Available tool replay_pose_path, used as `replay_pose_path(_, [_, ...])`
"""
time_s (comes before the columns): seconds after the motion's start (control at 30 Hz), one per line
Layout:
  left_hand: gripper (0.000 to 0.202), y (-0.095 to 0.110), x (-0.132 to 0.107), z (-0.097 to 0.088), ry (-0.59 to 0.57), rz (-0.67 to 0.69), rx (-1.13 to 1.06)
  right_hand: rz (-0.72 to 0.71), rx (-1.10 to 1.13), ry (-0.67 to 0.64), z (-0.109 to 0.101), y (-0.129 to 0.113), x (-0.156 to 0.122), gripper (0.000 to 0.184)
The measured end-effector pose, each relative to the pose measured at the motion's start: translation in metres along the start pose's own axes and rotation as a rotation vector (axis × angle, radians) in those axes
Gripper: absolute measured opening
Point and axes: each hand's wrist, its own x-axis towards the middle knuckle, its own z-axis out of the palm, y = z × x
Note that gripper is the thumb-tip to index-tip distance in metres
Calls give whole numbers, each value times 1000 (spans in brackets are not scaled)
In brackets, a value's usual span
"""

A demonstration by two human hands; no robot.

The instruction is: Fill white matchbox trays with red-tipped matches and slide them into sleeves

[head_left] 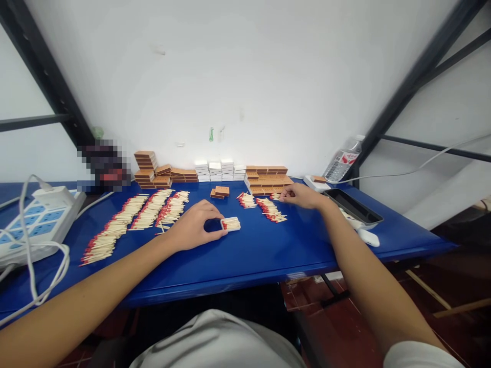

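Observation:
My left hand [197, 225] grips the left end of a white matchbox tray [235, 225] between thumb and fingers; the tray lies on the blue table with several red-tipped matches in it. At the right, the fingers of my right hand [297, 196] are pinched on the end of a small pile of matches [274, 196], partly covering it. Two more piles lie close by: a short match pile [246, 200] and a longer match pile [270, 210]. Behind the tray are orange-brown matchbox sleeves [220, 191], one resting on others.
Long match rows [115, 227] spread at the left, beside a power strip [42, 214] with loose white cables. Along the wall stand brown matchbox stacks [266, 180] and white tray stacks [220, 171]. To the right are a plastic bottle [344, 159], a black-lined tray [353, 205] and a white case [368, 237].

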Motion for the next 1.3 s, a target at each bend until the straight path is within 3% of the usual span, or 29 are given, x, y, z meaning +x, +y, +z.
replay_pose_path(0.2, [27,-1,0,1,-7,1,1,-67,28,42,0,-23,-8,45])
replay_pose_path(0.37, [29,0,1,1,0,-9,-9,-226,192,-12,20,-81,-8,38])
replay_pose_path(0.47, [27,-1,1,2,11,-8,-1,-371,179,-52,36,-118,-11,27])
replay_pose_path(0.57, [25,-2,1,2,18,-13,8,-427,114,-87,47,-144,-14,15])
replay_pose_path(0.8, [24,-1,1,2,10,-19,0,-478,-6,-37,56,-163,-14,10])
replay_pose_path(1.0, [23,-2,1,2,5,-11,8,-488,67,15,48,-147,-10,16])
replay_pose_path(1.2, [24,-2,0,1,-5,-23,13,-189,20,199,2,-62,3,35])
replay_pose_path(1.3, [24,-3,0,1,-11,-29,15,-85,-23,182,-9,-22,5,41])
